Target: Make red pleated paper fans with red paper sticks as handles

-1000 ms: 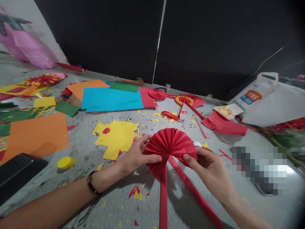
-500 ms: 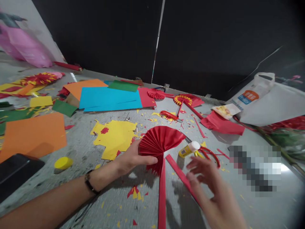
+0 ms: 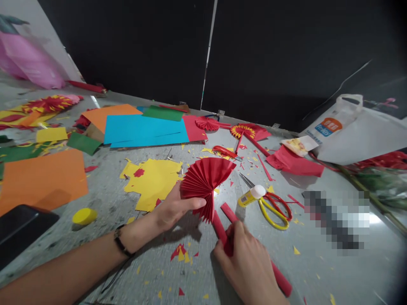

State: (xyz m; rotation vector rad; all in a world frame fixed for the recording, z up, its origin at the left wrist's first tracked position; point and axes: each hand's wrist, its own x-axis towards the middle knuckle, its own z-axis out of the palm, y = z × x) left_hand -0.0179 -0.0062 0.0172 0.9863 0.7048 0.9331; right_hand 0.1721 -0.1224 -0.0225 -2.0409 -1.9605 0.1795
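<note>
My left hand (image 3: 171, 209) holds a red pleated paper fan (image 3: 208, 180) by its left side, thumb across the folds. From the fan's lower tip a red paper strip (image 3: 219, 226) runs down to my right hand (image 3: 249, 262), whose thumb and fingers pinch it. A second red strip (image 3: 228, 211) lies on the table and passes beneath that hand, where part of it is hidden. Just beyond, a glue stick (image 3: 251, 196) with a white cap rests against scissors (image 3: 273, 214) with red and yellow handles.
Yellow paper (image 3: 157, 182) lies left of the fan, near a yellow round cap (image 3: 84, 217). Blue sheets (image 3: 143, 131), orange paper (image 3: 44, 180) and a red cutter (image 3: 225, 151) are scattered about. A white plastic bag (image 3: 356, 135) stands back right, before a dark wall (image 3: 143, 51).
My right hand has come down and left and closed on the fan's strip, which has swung from straight down to slanting right. The fan has shifted slightly up and left, uncovering the scissors' blades.
</note>
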